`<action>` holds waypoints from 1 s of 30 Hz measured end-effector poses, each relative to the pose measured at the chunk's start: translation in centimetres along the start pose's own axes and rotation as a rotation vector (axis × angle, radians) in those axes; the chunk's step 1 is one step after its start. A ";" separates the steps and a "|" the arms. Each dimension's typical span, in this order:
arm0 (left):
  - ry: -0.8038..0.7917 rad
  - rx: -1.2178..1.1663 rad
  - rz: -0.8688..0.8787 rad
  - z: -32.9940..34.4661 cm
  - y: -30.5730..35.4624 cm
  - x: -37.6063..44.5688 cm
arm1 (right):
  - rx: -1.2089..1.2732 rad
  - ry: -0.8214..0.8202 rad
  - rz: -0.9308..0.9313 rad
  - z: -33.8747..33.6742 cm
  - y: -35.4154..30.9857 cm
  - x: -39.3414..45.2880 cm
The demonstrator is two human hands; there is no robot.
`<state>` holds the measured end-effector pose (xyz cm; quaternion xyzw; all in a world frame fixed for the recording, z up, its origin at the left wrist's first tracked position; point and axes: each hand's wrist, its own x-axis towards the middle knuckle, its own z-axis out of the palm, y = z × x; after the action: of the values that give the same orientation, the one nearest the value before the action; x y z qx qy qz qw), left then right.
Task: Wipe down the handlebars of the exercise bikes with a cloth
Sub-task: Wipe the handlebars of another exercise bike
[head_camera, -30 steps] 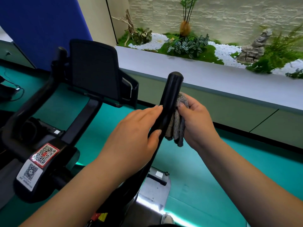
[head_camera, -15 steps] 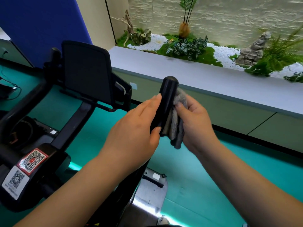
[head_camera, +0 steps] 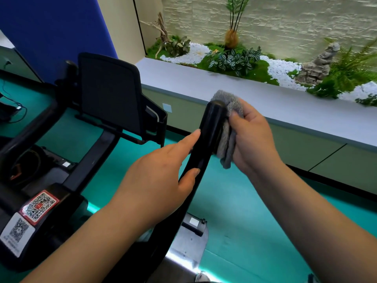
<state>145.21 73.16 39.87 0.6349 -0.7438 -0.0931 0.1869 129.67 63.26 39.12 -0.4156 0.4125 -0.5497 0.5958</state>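
A black handlebar (head_camera: pixel 210 131) of the exercise bike rises from the lower middle to a rounded tip at the centre. My left hand (head_camera: pixel 163 172) grips the bar below the tip, index finger stretched along its left side. My right hand (head_camera: pixel 251 139) holds a grey cloth (head_camera: pixel 227 121) pressed against the bar's right side, and the cloth reaches up over the tip. The cloth's lower end hangs beside the bar.
The bike's black console screen (head_camera: pixel 110 92) stands to the left, with its frame and QR code stickers (head_camera: pixel 37 205) at lower left. A grey ledge (head_camera: pixel 285 107) with plants and white pebbles runs behind. The floor (head_camera: pixel 244 231) is teal.
My right hand has slid the cloth upward along the handlebar, from below the tip to over the tip. My left hand has stayed gripping the bar.
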 end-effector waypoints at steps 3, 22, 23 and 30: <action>-0.033 -0.018 -0.038 -0.2 -0.3 -0.2 | -0.152 -0.043 -0.161 -0.1 -1.1 0.7; -0.160 0.008 -0.019 -1.1 -2.0 -3.0 | -1.142 -0.036 -0.805 0.8 2.7 -5.8; -0.160 0.001 -0.010 -1.2 -2.1 -3.3 | -1.150 -0.032 -0.796 0.8 3.2 -6.3; -0.196 0.019 0.024 -1.7 -2.7 -5.0 | -1.149 -0.035 -0.614 1.6 4.6 -9.4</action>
<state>149.00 77.74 39.63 0.6155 -0.7670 -0.1453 0.1084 132.11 72.95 35.63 -0.7757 0.4935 -0.3800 0.1014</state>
